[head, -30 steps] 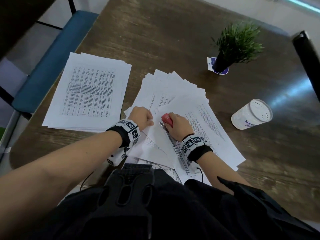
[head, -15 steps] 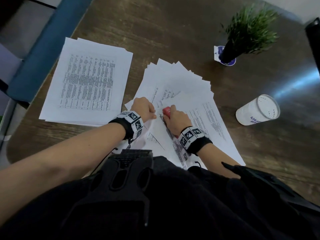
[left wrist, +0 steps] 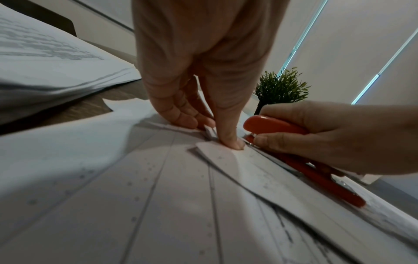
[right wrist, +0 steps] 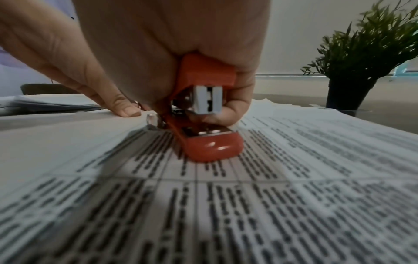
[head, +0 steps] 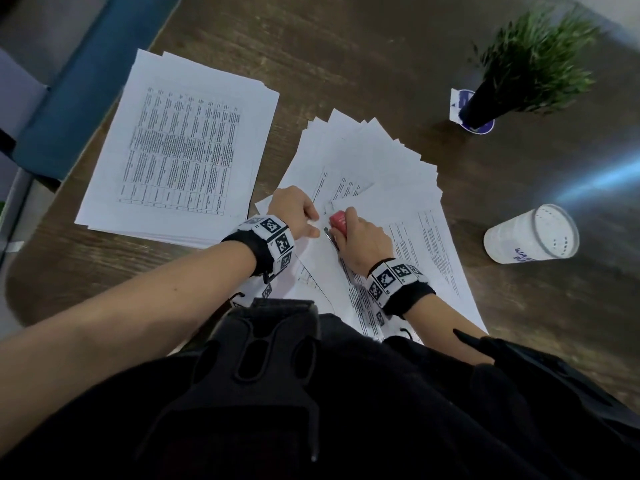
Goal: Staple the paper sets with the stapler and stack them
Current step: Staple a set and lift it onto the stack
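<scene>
My right hand (head: pixel 349 230) grips a red stapler (head: pixel 337 221) whose mouth sits at the corner of a printed paper set (head: pixel 426 251). In the right wrist view the stapler (right wrist: pixel 210 142) rests on the printed sheet (right wrist: pixel 226 205), with my right hand (right wrist: pixel 203 114) wrapped over its top. My left hand (left wrist: pixel 210 132) pinches the paper corner (left wrist: pixel 217 151) right beside the stapler (left wrist: pixel 273 125), thumb pressed on top. More loose sheets (head: pixel 367 157) fan out behind the hands. A stack of printed sets (head: pixel 180 150) lies to the left.
A potted plant (head: pixel 516 74) stands at the back right of the dark wooden table (head: pixel 346 57). A white cup (head: pixel 530 233) lies on its side at the right. A blue chair seat (head: pixel 69 98) borders the table's left edge.
Both hands keep their hold at the paper corner, having shifted slightly away from me. The head view has swung a little to the left.
</scene>
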`<state>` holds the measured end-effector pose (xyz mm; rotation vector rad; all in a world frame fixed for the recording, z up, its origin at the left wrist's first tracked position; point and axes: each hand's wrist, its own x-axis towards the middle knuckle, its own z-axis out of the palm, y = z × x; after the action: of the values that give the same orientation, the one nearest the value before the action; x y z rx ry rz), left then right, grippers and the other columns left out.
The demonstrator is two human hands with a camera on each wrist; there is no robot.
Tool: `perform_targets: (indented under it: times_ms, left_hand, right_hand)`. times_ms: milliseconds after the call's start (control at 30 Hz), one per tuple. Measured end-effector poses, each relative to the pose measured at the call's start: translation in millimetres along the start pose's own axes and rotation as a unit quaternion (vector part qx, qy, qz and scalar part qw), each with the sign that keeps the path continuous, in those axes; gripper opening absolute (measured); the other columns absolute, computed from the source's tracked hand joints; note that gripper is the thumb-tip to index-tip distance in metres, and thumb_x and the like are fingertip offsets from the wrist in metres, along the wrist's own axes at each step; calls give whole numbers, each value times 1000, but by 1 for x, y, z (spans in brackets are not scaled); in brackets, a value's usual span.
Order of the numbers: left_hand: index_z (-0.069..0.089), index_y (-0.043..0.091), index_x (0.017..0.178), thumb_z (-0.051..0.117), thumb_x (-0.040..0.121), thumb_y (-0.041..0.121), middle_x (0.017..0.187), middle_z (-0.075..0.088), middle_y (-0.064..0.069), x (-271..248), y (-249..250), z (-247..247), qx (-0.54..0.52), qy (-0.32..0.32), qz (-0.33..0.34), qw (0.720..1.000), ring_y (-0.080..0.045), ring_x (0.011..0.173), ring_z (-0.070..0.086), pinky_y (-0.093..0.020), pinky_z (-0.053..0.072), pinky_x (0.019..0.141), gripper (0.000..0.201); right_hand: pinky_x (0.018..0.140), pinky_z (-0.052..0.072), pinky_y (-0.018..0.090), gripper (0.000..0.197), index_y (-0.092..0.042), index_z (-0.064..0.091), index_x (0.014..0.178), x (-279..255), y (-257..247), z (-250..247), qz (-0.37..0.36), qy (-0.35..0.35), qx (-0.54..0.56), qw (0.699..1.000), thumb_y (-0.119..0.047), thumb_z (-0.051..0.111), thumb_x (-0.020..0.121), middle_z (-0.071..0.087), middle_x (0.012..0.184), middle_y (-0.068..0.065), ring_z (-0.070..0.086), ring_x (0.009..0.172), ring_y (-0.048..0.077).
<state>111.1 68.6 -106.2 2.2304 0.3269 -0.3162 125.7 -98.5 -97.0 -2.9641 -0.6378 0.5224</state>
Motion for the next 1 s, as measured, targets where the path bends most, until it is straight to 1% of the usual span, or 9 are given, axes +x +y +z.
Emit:
perform_targets:
  times_ms: [100,200,267,333,467,567,667,833,1000]
  left_hand:
    - [77,11,88,89,65,22,76,64,5,-1,0,0,1,1,1,1000,-9,76,59,-18,38,89,29]
    - [77,12,89,89,66,23,77,65,5,-3,1,1,6,5,-4,1000,-10,80,57,-17,34,87,28]
    - [77,11,88,90,65,22,76,65,4,-3,1,0,-2,8,-7,1000,-9,77,58,-17,39,85,29]
    - [77,11,88,90,64,21,73,64,5,-4,2,0,-10,13,-7,1000,-9,77,58,-19,44,87,29]
    - [77,10,87,90,64,19,69,61,6,-7,1,2,-21,23,-7,1000,-10,77,57,-21,46,86,28]
    - [77,9,87,90,64,19,75,65,2,-8,1,2,-25,27,-7,999,-10,76,58,-19,44,82,28]
    - [78,9,87,90,64,18,78,69,-1,-8,0,4,-29,30,-2,999,-12,79,59,-25,51,82,27]
    - [78,9,88,90,64,17,86,74,-5,-9,0,5,-35,35,-16,999,-14,80,63,-24,51,84,28]
    - [77,7,91,89,64,11,90,75,-8,-11,1,6,-60,37,-31,997,-16,83,69,-27,54,85,30]
  right_hand:
    - [64,36,35,38,-11,39,119,-2,-7,2,45,3,18,999,-44,40,100,63,110,10,62,94,35]
    - [65,37,36,39,-11,38,121,-2,-12,2,68,3,30,997,-44,39,100,63,110,11,62,93,34]
    - [66,36,36,38,-11,38,120,-2,-15,3,83,6,42,996,-44,39,100,63,110,11,61,94,34]
    - [66,35,35,37,-12,39,118,-3,-17,3,94,11,47,994,-44,39,100,63,110,11,61,94,34]
    - [65,34,36,37,-11,39,117,-5,-20,4,102,22,47,993,-44,38,101,63,109,11,62,93,34]
    - [65,34,36,37,-11,39,116,-4,-21,5,106,30,50,993,-45,35,101,63,107,11,62,90,34]
    - [66,36,36,38,-10,40,116,-3,-23,5,122,35,61,990,-45,34,101,64,106,13,62,92,35]
    - [67,36,37,40,-9,41,118,7,-32,0,137,42,75,987,-45,34,101,64,108,15,62,95,37]
    - [70,37,38,41,-10,41,121,24,-38,-10,135,32,75,987,-45,34,101,64,110,15,61,97,37]
